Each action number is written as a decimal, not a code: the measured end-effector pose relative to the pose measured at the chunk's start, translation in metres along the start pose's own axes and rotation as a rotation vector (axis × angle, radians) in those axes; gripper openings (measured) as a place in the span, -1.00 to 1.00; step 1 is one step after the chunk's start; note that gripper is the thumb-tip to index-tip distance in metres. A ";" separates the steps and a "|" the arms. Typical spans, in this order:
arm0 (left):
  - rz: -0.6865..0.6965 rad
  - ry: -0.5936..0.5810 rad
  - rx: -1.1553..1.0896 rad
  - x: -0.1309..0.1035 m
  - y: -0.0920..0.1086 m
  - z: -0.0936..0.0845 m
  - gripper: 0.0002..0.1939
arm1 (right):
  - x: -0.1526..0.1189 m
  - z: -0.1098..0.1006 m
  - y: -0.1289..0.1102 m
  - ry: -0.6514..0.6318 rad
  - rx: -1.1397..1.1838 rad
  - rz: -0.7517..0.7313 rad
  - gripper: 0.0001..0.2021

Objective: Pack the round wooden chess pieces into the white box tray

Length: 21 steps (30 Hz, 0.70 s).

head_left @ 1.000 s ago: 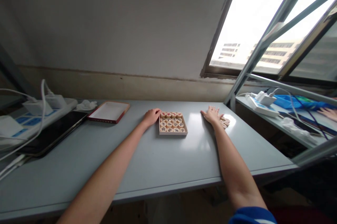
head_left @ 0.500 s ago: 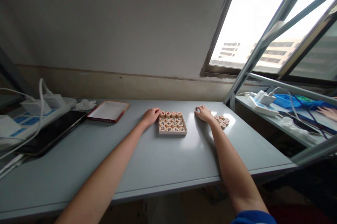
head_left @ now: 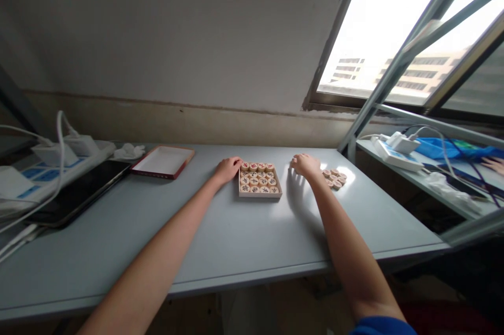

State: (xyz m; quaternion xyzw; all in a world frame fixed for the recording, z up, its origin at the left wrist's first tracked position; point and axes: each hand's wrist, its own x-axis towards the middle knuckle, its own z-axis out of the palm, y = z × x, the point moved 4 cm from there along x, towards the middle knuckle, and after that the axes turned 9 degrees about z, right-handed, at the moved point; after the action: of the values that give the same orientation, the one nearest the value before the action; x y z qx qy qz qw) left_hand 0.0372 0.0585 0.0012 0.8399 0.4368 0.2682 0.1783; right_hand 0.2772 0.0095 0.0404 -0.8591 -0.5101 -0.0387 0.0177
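Observation:
A shallow open box (head_left: 260, 195) stands on the desk, with Chinese chess pieces (head_left: 259, 174) packed in rows inside, red characters in the back row and dark ones nearer me. At the box's back left corner, my left hand (head_left: 227, 169) is closed, its fingertips on the edge. To the right of the box, my right hand (head_left: 306, 165) hovers just above the desk with its fingers curled together. Something pale shows at its fingertips, too small to make out. Beside that wrist lies a group of loose chess pieces (head_left: 335, 178).
A red-sided box lid (head_left: 163, 161) lies with its white inside up at the back left. Left of it are a dark tablet (head_left: 84, 190) and a power strip with chargers (head_left: 81, 148). A bed-frame post (head_left: 348, 148) rises at the right. Another person's hand (head_left: 494, 165) shows far right.
My right hand has lifted slightly off the desk and its fingers have drawn together. More of the loose pieces now shows. My left hand stays at the box. The view has shifted a little.

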 end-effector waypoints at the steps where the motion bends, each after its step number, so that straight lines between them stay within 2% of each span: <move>1: 0.003 0.003 -0.001 0.000 0.000 0.000 -0.69 | 0.000 0.002 0.000 0.002 -0.005 0.004 -0.73; 6: 0.006 0.006 0.001 0.000 0.000 0.000 -0.69 | 0.000 0.003 -0.002 0.038 -0.002 0.021 -0.73; 11: -0.013 -0.002 0.019 0.000 0.000 0.000 -0.69 | -0.004 -0.010 -0.004 0.071 0.097 -0.061 -0.72; 13: -0.019 -0.008 0.019 -0.001 0.001 0.000 -0.69 | -0.008 -0.019 -0.013 0.134 0.256 -0.195 -0.71; 16: -0.017 -0.012 -0.001 -0.002 0.003 -0.001 -0.69 | -0.021 -0.027 -0.038 0.189 0.480 -0.509 -0.75; 18: -0.017 -0.010 -0.024 -0.002 0.004 -0.002 -0.69 | -0.034 -0.026 -0.058 0.173 0.522 -0.686 -0.77; 21: -0.015 -0.008 -0.044 -0.002 0.003 -0.002 -0.69 | -0.053 -0.020 -0.083 0.159 0.455 -0.807 -0.79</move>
State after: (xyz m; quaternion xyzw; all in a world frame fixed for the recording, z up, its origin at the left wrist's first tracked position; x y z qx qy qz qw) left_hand 0.0369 0.0549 0.0043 0.8335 0.4365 0.2732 0.2004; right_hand 0.1782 0.0017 0.0555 -0.5606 -0.7961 0.0047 0.2278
